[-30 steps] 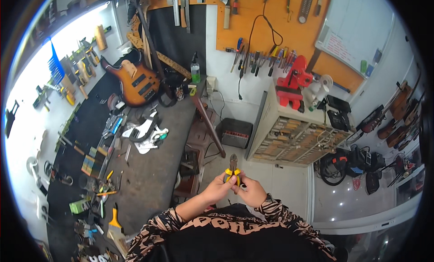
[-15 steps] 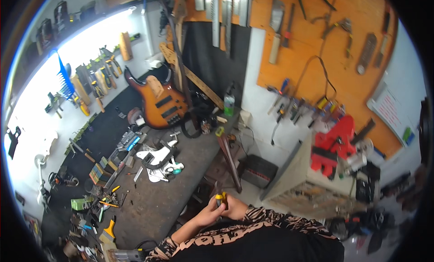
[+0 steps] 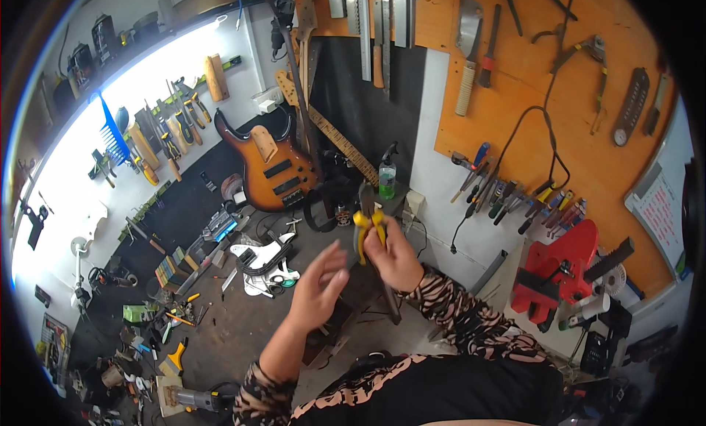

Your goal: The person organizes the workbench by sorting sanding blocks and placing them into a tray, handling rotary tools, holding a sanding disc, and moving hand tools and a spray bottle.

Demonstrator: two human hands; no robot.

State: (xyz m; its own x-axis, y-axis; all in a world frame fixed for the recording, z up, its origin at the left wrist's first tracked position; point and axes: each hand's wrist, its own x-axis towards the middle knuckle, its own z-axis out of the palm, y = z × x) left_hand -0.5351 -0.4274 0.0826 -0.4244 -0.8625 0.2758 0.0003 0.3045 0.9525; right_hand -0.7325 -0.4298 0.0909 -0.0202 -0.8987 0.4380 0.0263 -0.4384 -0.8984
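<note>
My right hand (image 3: 396, 258) grips a pair of pliers with yellow and black handles (image 3: 362, 237), its dark jaws pointing up and away from me. To its left, my left hand (image 3: 318, 288) is raised in the air, fingers stretched and slightly curved, with nothing in it. Both hands are above the near right edge of the dark workbench (image 3: 243, 327). On the bench beyond my left hand lie white pieces (image 3: 268, 263) with a black curved strap or cable across them.
A sunburst bass guitar body (image 3: 273, 168) leans at the back corner beside a loose neck (image 3: 343, 144). A green spray bottle (image 3: 387, 177) stands near it. Right, a red vise (image 3: 562, 271) sits on a cabinet. Tools hang on the orange board (image 3: 507, 95). Small tools clutter the bench's left side.
My hands, together near my body before, have come apart and moved up and forward. The pliers are now in my right hand alone, and my left hand has opened away from them.
</note>
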